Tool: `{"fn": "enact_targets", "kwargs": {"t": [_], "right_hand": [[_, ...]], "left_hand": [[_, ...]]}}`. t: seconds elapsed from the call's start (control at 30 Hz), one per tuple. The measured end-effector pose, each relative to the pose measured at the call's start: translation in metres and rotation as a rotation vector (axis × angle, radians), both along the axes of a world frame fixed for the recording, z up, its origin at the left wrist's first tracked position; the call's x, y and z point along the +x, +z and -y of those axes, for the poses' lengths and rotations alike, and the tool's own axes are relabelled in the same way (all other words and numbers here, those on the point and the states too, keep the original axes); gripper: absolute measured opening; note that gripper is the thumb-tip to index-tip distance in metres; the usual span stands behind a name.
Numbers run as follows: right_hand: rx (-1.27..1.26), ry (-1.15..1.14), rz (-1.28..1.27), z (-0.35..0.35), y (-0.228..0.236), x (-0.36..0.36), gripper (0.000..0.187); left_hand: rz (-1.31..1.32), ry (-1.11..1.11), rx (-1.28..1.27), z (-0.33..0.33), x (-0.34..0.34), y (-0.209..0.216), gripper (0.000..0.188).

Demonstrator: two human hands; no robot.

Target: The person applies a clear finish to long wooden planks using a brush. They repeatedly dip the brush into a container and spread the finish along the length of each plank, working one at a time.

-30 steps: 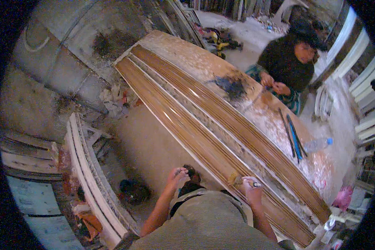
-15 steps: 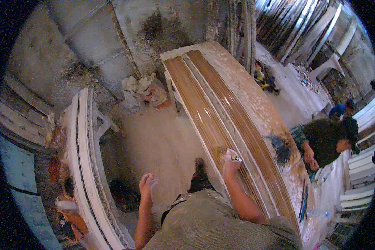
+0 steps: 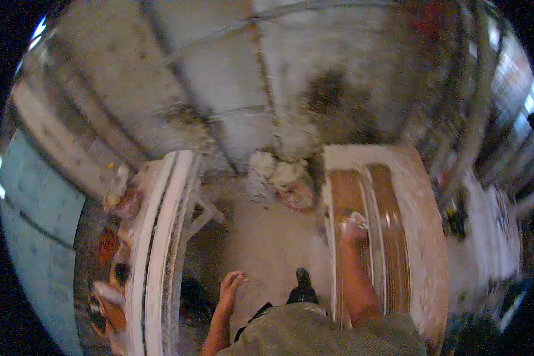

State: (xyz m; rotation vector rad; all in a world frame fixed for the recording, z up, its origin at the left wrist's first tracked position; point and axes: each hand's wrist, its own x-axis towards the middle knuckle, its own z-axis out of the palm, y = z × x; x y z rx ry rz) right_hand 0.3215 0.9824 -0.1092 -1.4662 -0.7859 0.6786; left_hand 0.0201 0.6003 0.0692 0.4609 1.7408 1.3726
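Two long, glossy brown ribbed strips lie side by side on a pale, dusty bench (image 3: 428, 249) to my right. My right hand (image 3: 355, 228) is stretched far forward over the left strip (image 3: 345, 190). Its fingers are closed round a small thing with a whitish part, too blurred to name. Beyond it, the right strip (image 3: 396, 249) shows wet-looking highlights. My left hand (image 3: 232, 285) hangs over the floor between the bench and a white grooved length, fingers loosely bent and apart, with nothing seen in it.
Long white grooved pieces (image 3: 154, 255) rest on a support at my left. Crumpled sacks (image 3: 288, 181) lie by the stained grey wall (image 3: 219, 71). Orange and white items (image 3: 110, 302) sit beyond the white pieces, near blue-green panels (image 3: 35, 213). My shoe (image 3: 302, 276) is on the dusty floor.
My view has swung left, so the bench looks straighter and the other person has left the clear view. My right hand has slid toward the strip's far end. The left hand stays low.
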Motion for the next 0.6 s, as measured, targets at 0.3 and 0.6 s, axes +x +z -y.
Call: {"fn": "enact_targets", "kwargs": {"t": [0.3, 0.6], "right_hand": [[-0.05, 0.38, -0.317, -0.199, 0.032, -0.106, 0.023], [-0.322, 0.878, -0.588, 0.025, 0.004, -0.3, 0.027]], "left_hand": [[-0.132, 0.182, -0.095, 0.032, -0.008, -0.035, 0.027], [0.083, 0.48, -0.204, 0.105, -0.011, -0.051, 0.034]]}}
